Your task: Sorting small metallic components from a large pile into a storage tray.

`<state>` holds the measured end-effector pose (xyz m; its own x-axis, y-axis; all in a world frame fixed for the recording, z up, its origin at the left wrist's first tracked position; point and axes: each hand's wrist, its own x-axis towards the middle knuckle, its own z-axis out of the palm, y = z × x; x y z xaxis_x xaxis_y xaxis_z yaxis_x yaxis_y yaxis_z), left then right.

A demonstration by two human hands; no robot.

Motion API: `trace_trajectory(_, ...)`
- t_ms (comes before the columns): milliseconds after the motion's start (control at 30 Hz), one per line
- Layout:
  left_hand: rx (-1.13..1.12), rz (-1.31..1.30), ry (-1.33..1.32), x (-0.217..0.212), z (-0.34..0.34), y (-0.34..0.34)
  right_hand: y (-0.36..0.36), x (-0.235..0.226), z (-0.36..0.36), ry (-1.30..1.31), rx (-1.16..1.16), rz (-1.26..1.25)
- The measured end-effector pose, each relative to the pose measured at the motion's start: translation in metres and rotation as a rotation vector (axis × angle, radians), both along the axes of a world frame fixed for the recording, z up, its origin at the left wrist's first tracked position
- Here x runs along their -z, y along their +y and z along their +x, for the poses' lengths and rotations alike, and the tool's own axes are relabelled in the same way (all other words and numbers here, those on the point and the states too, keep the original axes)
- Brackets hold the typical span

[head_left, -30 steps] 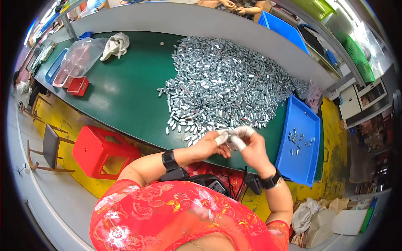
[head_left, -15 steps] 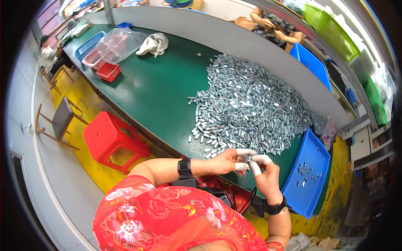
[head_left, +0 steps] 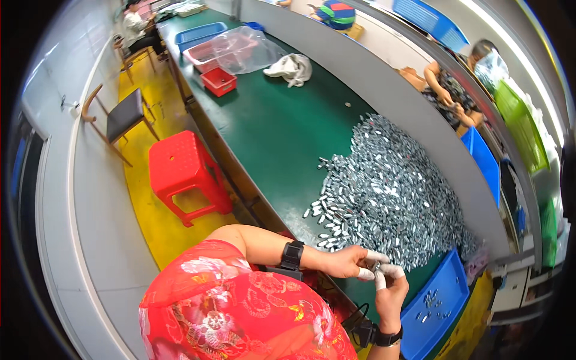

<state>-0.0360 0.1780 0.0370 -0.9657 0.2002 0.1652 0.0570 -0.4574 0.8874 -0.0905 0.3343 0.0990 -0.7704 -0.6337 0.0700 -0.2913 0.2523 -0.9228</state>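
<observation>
My left hand and my right hand meet at the table's near edge, fingertips wrapped in white covers. Between their pinched fingers is a small silvery metal piece, mostly hidden by the fingertips. Just beyond them spreads a large heap of small oblong silvery metal pieces. To the right of my right hand lies a shallow blue tray with several such pieces loose in it.
A red stool and a dark-seated chair stand left of the green table. Farther along it are a small red bin, a clear plastic bag and a white cloth. Behind the grey partition another person's hands are visible.
The view has turned left, so the table and heap appear farther right and lower. Both hands stay together, still pinching around the small metal piece.
</observation>
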Motion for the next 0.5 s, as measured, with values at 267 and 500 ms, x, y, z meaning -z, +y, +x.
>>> trace_trajectory(267, -0.170, -0.231, 0.188, -0.002, 0.002, -0.004, -0.006, 0.000, -0.003, -0.122, 0.002, -0.050)
trace_trajectory(500, -0.323, -0.472, 0.389, -0.011, 0.011, -0.012, -0.005, 0.006, -0.007, -0.249, -0.080, -0.050)
